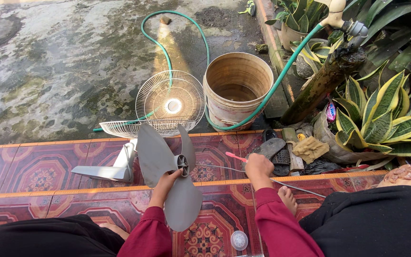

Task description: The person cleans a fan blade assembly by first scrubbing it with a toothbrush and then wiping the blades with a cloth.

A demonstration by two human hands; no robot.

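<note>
My left hand (166, 181) grips a grey three-bladed fan propeller (172, 171) near its hub, holding it upright over the patterned red tiles. My right hand (259, 167) is closed around a pink-handled toothbrush (235, 156) that points left toward the propeller. Both arms wear dark red sleeves. A bare foot (288, 198) shows just right of my right wrist. A thin grey wire (291, 184) runs across the tiles under my right hand.
Two white wire fan guards (170, 102) rest at the tile edge beside a beige bucket (236, 88) holding some water. A green hose (281, 76) runs from a tap (346, 21) around the bucket. A white fan part (108, 169) lies left; sandals, rags and striped plants sit right. A small clear cap (239, 240) lies near me.
</note>
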